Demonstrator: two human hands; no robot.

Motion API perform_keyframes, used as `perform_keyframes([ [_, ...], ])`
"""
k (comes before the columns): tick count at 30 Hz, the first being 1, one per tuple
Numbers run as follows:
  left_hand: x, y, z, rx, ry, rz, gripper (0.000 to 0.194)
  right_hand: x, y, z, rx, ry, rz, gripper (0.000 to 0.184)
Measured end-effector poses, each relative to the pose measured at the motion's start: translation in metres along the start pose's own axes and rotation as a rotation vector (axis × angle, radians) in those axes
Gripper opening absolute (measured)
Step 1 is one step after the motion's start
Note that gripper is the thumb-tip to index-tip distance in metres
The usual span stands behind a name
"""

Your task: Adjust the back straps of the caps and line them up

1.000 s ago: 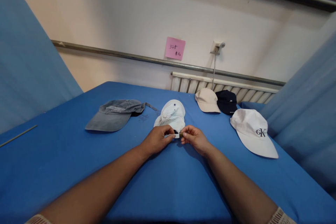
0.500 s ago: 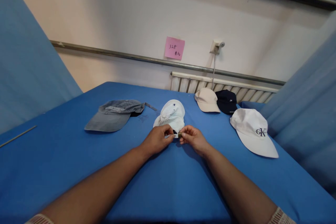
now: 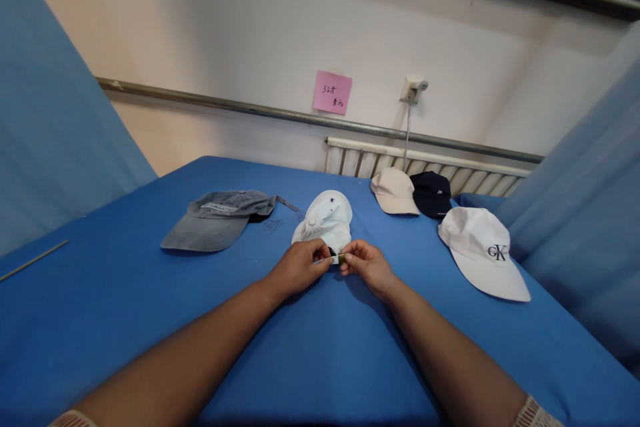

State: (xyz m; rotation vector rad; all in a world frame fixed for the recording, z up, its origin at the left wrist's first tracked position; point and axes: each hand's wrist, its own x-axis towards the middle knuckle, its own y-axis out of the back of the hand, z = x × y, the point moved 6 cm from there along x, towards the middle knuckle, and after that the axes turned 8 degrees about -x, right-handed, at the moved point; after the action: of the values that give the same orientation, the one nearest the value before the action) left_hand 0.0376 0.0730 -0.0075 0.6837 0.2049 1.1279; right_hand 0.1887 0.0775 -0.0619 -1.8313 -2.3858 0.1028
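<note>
In the middle of the blue-covered table [image 3: 320, 360] lies a pale, almost white baseball cap [image 3: 327, 219], its brim away from me and its back strap toward me. My left hand [image 3: 303, 267] is closed, pinching the white strap [image 3: 329, 260] between thumb and fingers. Close beside it, my right hand [image 3: 367, 265] pinches a small brass-coloured buckle [image 3: 342, 258] at the strap's right part. Fingers hide some of the strap, so how it runs through the buckle cannot be made out.
A grey cap [image 3: 220, 220] with a loose strap lies to the left. A beige cap [image 3: 395, 191], a dark navy cap [image 3: 433, 193] and a white cap with black letters [image 3: 480, 250] lie to the right. A thin rod [image 3: 35, 260] rests at the left edge. Behind stands a radiator [image 3: 365, 159].
Both hands stay at the same spot on the cap's strap. The right fingers have shifted very slightly, and more of the brass buckle shows.
</note>
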Motion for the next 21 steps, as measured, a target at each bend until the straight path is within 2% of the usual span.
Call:
perform_keyframes([
  [5,0.001,0.002,-0.003,-0.010,0.024,0.060,0.016,0.001,0.000,0.003,0.025,-0.002,0.010,0.036],
  [9,0.002,-0.002,-0.008,-0.064,0.038,0.032,0.018,0.001,0.000,0.005,-0.026,0.017,0.013,0.034],
  [11,0.002,-0.003,-0.009,-0.074,0.030,0.018,0.018,0.000,0.003,0.000,-0.179,0.061,0.039,0.028],
  [16,0.002,-0.003,-0.011,-0.083,0.025,0.015,0.018,-0.010,0.000,-0.024,-0.849,0.287,0.055,0.023],
  [18,0.002,-0.003,-0.011,-0.087,0.033,0.016,0.018,-0.013,-0.004,-0.031,-1.005,0.351,0.052,0.022],
  [21,0.002,-0.003,-0.010,-0.099,0.035,0.019,0.018,-0.016,-0.010,-0.037,-1.116,0.414,0.038,0.022],
])
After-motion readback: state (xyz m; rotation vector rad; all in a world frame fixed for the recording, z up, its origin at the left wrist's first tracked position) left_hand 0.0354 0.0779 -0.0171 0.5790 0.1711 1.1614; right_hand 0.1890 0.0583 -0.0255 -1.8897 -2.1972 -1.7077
